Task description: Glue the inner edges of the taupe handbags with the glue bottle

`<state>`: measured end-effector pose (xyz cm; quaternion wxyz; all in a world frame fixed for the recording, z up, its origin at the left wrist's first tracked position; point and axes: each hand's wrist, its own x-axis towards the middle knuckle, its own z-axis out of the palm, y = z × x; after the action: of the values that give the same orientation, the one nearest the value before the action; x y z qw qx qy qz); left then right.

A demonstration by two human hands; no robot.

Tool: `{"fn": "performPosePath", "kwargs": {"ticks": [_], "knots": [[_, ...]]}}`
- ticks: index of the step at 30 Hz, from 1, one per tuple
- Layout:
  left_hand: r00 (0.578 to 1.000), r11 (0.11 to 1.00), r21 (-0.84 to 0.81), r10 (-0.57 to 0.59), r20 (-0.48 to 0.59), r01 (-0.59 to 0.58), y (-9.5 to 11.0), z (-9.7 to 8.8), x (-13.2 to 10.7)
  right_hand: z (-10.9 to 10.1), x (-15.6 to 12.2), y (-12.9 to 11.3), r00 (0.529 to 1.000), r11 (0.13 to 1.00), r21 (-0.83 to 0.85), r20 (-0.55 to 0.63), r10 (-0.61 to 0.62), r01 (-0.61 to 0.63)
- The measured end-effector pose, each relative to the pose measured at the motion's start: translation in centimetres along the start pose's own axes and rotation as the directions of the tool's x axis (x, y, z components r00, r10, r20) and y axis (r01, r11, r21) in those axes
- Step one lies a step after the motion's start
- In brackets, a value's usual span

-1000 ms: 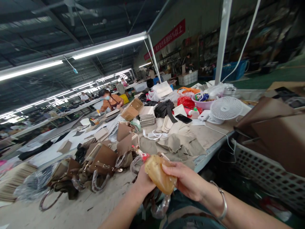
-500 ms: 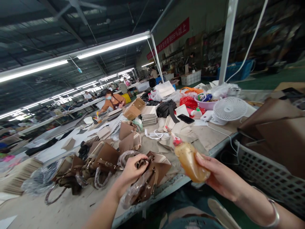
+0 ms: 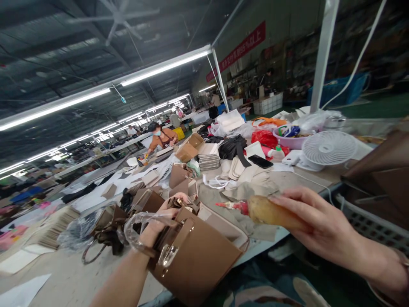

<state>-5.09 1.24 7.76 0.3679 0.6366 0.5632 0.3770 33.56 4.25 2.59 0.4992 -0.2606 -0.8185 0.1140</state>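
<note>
My left hand (image 3: 164, 213) is closed around the top of a brown handbag (image 3: 201, 251), lifted near the table's front edge. The bag tilts, its metal clasp facing me, and a plastic-wrapped handle (image 3: 136, 228) loops over my wrist. Dark cloth bunches by my fingers, which the bag partly hides. To the right, my right hand (image 3: 322, 230) grips an amber squeeze bottle (image 3: 266, 209). The bottle lies nearly level, its red-wrapped nozzle pointing left towards the bag's pale-lined flap, apart from it.
More brown handbags (image 3: 145, 200) stand left of my left hand. Beyond are stacked pale panels (image 3: 208, 155), a phone (image 3: 260, 161) and a white fan (image 3: 329, 148). A plastic crate (image 3: 367, 219) stands right of the table. Across the table, a person (image 3: 162, 138) in orange works.
My left hand has raised the handbag off the table and turned its front towards me. The squeeze bottle has swung from upright-leaning to nearly level, nozzle to the left.
</note>
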Motion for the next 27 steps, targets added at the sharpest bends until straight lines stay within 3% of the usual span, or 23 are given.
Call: {"fn": "performPosePath", "kwargs": {"ticks": [3, 6, 9, 12, 16, 21, 27], "knots": [[0.984, 0.967, -0.228, -0.078, 0.161, 0.114, 0.0, 0.2, 1.0, -0.3, 0.7, -0.4, 0.986, 0.986, -0.073, 0.082, -0.142, 0.148], [0.97, 0.941, -0.282, -0.131, 0.205, 0.187, -0.2, 0.6, 1.3, -0.7, 1.4, -0.9, 0.95, 0.964, -0.073, 0.205, -0.236, 0.255], [0.958, 0.915, -0.32, -0.182, 0.22, 0.247, -0.7, 1.0, 1.1, -0.8, 2.2, -1.5, 0.921, 0.963, 0.011, 0.291, -0.259, 0.268], [0.951, 0.875, -0.393, -0.203, 0.234, 0.283, -1.3, 1.3, 1.1, -0.7, 2.9, -2.0, 0.902, 0.945, 0.027, 0.29, -0.32, 0.326], [0.952, 0.867, -0.41, -0.199, 0.234, 0.282, -1.6, 1.6, 1.3, -0.6, 3.6, -2.4, 0.822, 0.835, -0.101, 0.272, -0.5, 0.541], [0.951, 0.861, -0.415, -0.221, 0.215, 0.294, -0.8, 1.8, 1.2, -0.7, 4.1, -2.8, 0.801, 0.792, -0.184, 0.299, -0.519, 0.582], [0.923, 0.89, -0.333, -0.2, 0.329, 0.311, -1.2, 1.5, 1.5, -0.3, 4.3, -2.9, 0.765, 0.781, -0.158, 0.389, -0.513, 0.604]]}}
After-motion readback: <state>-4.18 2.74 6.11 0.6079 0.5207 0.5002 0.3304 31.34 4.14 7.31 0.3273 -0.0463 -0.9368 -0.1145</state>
